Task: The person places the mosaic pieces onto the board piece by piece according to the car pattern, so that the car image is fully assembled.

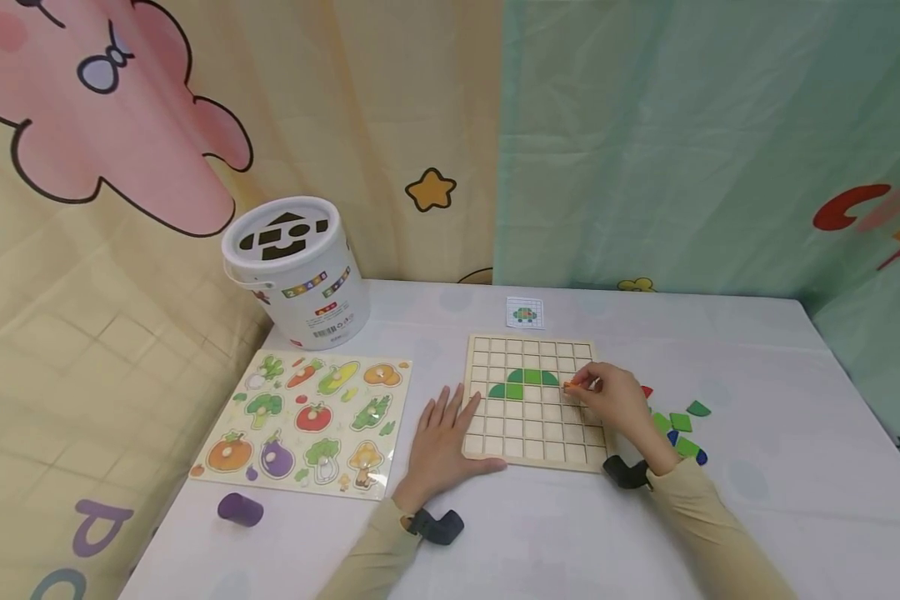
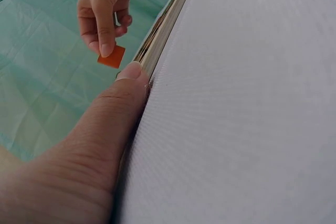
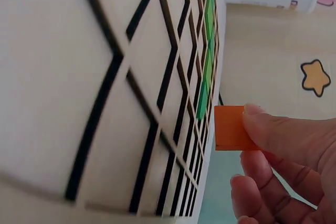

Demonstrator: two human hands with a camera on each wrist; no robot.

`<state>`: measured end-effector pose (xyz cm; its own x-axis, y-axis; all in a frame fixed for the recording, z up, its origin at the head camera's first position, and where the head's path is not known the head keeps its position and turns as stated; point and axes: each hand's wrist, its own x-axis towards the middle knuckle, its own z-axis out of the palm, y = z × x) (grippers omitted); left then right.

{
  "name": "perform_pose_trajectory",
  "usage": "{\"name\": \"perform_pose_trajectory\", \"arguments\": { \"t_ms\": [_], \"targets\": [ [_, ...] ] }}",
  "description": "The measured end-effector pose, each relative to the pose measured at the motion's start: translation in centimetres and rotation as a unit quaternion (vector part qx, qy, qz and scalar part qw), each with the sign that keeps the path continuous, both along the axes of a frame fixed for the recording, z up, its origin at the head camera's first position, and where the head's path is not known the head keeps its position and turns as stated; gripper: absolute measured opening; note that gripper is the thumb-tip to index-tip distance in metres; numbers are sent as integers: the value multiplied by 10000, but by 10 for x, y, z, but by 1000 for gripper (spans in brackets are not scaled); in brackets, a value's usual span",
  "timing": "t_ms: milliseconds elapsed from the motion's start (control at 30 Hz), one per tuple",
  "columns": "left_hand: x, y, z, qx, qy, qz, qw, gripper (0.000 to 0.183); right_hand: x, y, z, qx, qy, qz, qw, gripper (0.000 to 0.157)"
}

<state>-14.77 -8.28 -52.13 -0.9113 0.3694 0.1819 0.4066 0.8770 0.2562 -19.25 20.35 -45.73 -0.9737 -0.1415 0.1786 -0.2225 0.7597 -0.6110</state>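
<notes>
An orange square tile (image 3: 231, 128) is pinched between the thumb and fingers of my right hand (image 1: 617, 402), held just above the right part of a wooden grid board (image 1: 525, 429). Several green tiles (image 1: 532, 377), some square and some with a rounded edge, sit in the board's upper cells. My left hand (image 1: 440, 450) lies with fingers spread at the board's left edge, its thumb (image 2: 113, 103) along the front edge. A small card (image 1: 525, 313) with a green gridded picture lies behind the board.
Loose green, blue and red tiles (image 1: 681, 422) lie right of the board, partly behind the right hand. On the left are a vegetable puzzle board (image 1: 307, 423), a white bucket (image 1: 300, 279) with a shape-hole lid and a purple cylinder (image 1: 240, 509). Curtains (image 1: 690, 150) hang behind the table.
</notes>
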Motion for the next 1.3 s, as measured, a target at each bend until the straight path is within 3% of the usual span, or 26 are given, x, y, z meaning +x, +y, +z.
{"name": "perform_pose_trajectory", "arguments": {
  "t_ms": [433, 733, 1033, 1300],
  "targets": [
    [0, 1, 2, -130, -149, 43, 9998, 108, -11, -44, -3, -42, -268, 431, 9987, 10],
    [-1, 1, 0, -171, -225, 70, 9996, 109, -19, -46, -7, 158, -370, 481, 9980, 10],
    [-1, 0, 0, -51, 35, 12, 10000, 107, -21, -45, -7, 383, -571, 538, 9962, 5],
    [0, 1, 1, -125, -141, 61, 9998, 108, -21, -46, -5, 514, -519, 493, 9961, 6]
  ]
}}
